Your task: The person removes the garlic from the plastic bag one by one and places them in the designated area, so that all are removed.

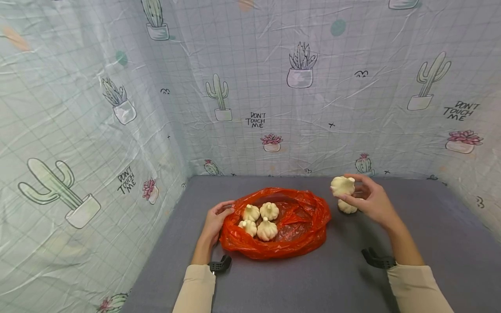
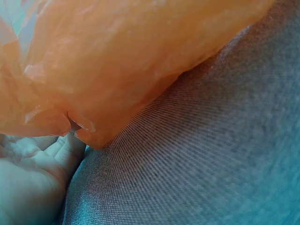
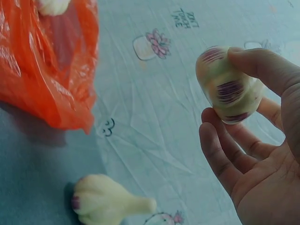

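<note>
A red plastic bag [image 1: 274, 251] lies spread on the table with its mouth open upward. Several garlic bulbs [image 1: 267, 229] sit together in its left half. My left hand [image 1: 213, 224] grips the bag's left rim, thumb on the edge; in the left wrist view the orange-looking plastic [image 2: 117, 61] covers its fingertips. Right of the bag, my right hand [image 1: 373, 202] pinches one garlic bulb [image 3: 227, 86] between thumb and fingers, held up off the table. Below that, another garlic bulb [image 3: 105, 199] rests on the table, partly hidden by the right hand in the head view.
The grey table [image 1: 297, 282] is walled at the back and sides by a cactus-print cloth [image 1: 250, 87]. A black wrist device [image 1: 221, 264] is on the left wrist, another black wrist device [image 1: 377, 260] on the right.
</note>
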`<state>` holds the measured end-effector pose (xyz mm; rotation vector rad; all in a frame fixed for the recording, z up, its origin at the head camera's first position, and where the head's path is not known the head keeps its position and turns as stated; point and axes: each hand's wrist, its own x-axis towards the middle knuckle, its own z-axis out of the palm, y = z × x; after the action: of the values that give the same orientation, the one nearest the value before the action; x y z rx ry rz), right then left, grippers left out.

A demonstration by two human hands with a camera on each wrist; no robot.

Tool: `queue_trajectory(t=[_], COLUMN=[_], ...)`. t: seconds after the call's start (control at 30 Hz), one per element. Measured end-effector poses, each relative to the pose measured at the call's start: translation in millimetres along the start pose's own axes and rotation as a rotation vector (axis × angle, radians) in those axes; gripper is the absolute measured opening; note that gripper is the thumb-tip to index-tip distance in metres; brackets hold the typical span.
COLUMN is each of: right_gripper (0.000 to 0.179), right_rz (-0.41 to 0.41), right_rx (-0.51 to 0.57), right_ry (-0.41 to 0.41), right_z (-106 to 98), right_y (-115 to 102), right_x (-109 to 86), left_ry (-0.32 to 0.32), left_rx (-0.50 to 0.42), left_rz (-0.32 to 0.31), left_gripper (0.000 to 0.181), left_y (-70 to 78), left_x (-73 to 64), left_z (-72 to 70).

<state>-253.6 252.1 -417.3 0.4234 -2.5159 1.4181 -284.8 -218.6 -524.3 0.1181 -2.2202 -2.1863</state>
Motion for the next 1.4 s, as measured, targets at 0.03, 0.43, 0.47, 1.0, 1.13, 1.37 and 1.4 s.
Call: queue_trajectory(t=[0.03,0.43,0.47,1.0,1.13,1.37,1.4], right_gripper=[0.061,0.061,0.061,0.065,0.064,0.07,0.072], right_rz=[0.003,0.053,0.057,0.211,0.229,0.292,0.303], right_rx=[0.005,0.034,0.034,0.001,-0.013,-0.066,-0.079], right_ry=[0.006,0.104,0.114,0.199,0.216,0.24,0.243], right_z=[-2.2,-32.6,-35.6,-60.7,-61.8,-62.3,-62.2], right_y=[0.9,16.4,18.3,49.1,58.3,81.1,84.4], right_x=[-0.9,-9.6,-10.6,-19.1,-20.1,-24.0,-24.5], left_ry=[0.0,-0.003,-0.004,-0.009,-0.007,-0.003,-0.002], left_rx=[-0.001,-0.007,-0.009,-0.014,-0.022,-0.017,-0.014], left_rz=[-0.001,-0.008,-0.008,0.002,0.003,-0.007,-0.008], left_gripper=[0.034,0.034,0.034,0.035,0.035,0.034,0.034], left_y=[0.0,0.3,0.3,0.8,1.5,1.6,1.4], left_x=[-0.2,0.2,0.3,0.8,0.5,0.8,1.1], left_z=[0.2,-0.7,-0.6,-1.8,-1.9,-1.6,-1.7])
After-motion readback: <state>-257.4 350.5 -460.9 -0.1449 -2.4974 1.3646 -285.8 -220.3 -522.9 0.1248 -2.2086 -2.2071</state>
